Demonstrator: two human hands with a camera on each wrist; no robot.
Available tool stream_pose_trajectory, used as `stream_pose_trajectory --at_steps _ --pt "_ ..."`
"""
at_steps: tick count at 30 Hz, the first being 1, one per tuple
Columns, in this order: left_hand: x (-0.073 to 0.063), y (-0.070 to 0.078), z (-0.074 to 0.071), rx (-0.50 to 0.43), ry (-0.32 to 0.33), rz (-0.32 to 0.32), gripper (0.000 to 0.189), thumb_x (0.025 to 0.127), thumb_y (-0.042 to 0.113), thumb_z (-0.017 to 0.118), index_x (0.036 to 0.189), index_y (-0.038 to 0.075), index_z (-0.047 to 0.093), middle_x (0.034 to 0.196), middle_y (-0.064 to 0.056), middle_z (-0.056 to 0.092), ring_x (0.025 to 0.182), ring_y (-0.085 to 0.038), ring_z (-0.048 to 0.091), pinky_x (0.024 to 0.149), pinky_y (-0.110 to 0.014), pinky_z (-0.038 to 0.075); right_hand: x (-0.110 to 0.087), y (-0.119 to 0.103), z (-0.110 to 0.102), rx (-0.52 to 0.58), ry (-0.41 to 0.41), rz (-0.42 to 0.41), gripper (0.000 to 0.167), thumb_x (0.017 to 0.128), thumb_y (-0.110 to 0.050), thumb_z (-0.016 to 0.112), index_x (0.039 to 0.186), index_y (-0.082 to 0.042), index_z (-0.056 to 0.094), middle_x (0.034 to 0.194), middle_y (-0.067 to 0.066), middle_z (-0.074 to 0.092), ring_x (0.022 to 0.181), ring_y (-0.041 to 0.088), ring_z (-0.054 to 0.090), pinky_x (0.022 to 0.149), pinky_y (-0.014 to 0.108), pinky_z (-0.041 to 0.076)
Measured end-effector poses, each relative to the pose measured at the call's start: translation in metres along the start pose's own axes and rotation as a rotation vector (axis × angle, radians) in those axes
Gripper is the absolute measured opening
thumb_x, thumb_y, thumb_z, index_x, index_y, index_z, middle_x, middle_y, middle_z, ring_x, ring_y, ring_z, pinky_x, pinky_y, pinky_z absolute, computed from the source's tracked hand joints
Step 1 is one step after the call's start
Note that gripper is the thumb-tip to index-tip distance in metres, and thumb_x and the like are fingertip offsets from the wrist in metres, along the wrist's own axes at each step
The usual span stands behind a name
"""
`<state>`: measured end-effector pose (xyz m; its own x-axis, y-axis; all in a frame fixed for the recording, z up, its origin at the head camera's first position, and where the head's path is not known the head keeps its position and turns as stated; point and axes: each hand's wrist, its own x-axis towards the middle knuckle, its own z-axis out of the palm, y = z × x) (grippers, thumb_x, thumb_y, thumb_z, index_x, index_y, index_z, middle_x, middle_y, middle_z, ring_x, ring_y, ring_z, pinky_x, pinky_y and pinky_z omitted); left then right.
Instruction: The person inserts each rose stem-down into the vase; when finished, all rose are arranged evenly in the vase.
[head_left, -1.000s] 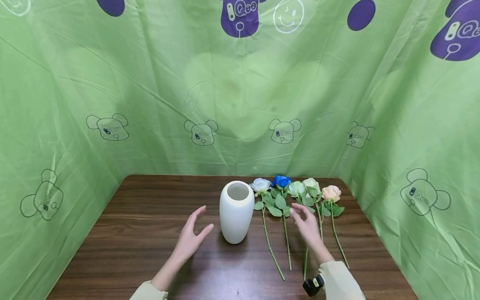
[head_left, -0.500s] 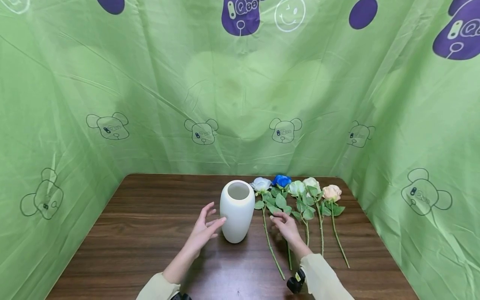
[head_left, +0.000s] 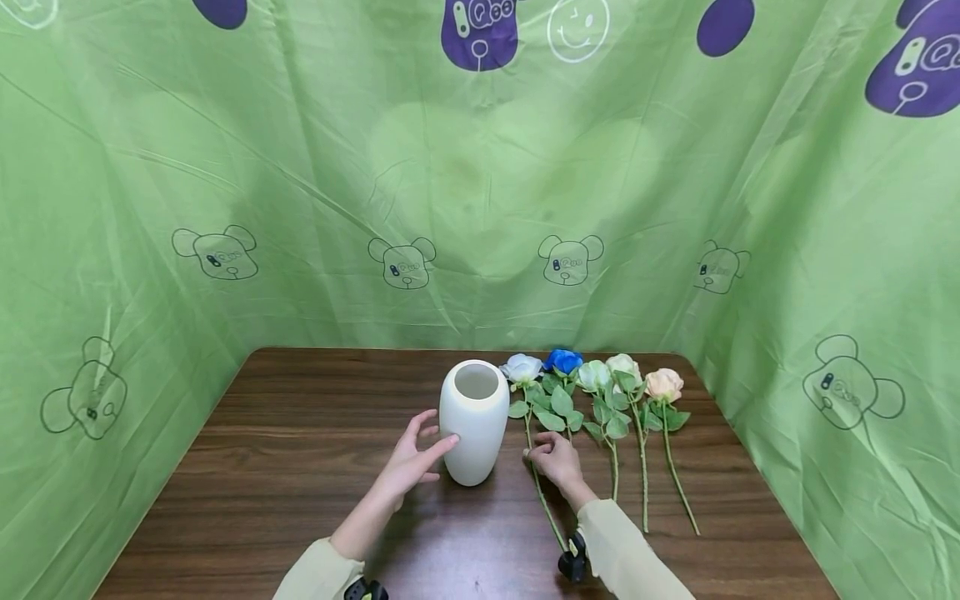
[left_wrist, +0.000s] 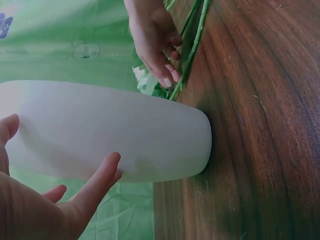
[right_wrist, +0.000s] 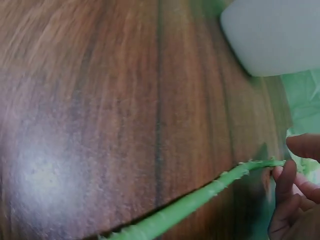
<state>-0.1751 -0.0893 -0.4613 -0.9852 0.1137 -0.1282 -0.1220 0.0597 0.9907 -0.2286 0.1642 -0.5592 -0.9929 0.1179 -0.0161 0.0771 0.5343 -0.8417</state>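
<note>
On the dark wood table (head_left: 315, 404), right of an upright white vase (head_left: 482, 442), a pale white rose (head_left: 521, 369), blue rose (head_left: 562, 361), pale green rose (head_left: 594, 377), cream rose (head_left: 623, 367) and peach rose (head_left: 664, 385) are lying in a loose row, blooms pointing toward the green curtain (head_left: 480, 200). Left hand (head_left: 408, 462) is hovering at the vase's left side, fingers spread and relaxed, grasping nothing; can't tell if thumb is touching the wall. Right hand (head_left: 558, 460) is sitting at the pale white rose's stem (head_left: 553, 522), fingers bent, stem running between thumb and index; can't tell whether they are pinching it or only straddling it. Step in hand seems to be getting hold of that nearest rose, so probably an early stage, with all five lying down. Next move is likely calling for a firm thumb-and-finger pinch below the leaves, then a lift clear of the blue rose's foliage, while left hand is steadying the vase
</note>
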Motion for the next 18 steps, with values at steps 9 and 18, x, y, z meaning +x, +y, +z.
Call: stream_pose_trajectory --at_steps 9,18 --pt "0.0012 -0.0008 -0.0009 0.022 -0.010 0.007 0.064 0.079 0.034 0.065 0.129 0.009 0.035 0.126 -0.025 0.036 0.100 -0.041 0.048 0.064 -0.045 0.050 -0.0004 -0.0049 0.0075 -0.300 0.054 0.019 0.033 0.069 -0.020 0.071 0.099 -0.012 0.059 0.065 -0.009 0.053 0.063 0.013 0.051 0.052 0.037 0.040" --pt "0.0012 0.0008 -0.0007 0.022 -0.006 -0.005 0.062 0.079 0.034 0.065 0.129 0.012 0.036 0.126 -0.023 0.037 0.102 -0.039 0.047 0.064 -0.045 0.050 0.0008 -0.0031 0.0035 -0.301 0.016 -0.014 0.023 0.071 -0.018 0.066 0.092 -0.009 0.059 0.067 -0.007 0.055 0.060 0.013 0.052 0.053 0.035 0.042"
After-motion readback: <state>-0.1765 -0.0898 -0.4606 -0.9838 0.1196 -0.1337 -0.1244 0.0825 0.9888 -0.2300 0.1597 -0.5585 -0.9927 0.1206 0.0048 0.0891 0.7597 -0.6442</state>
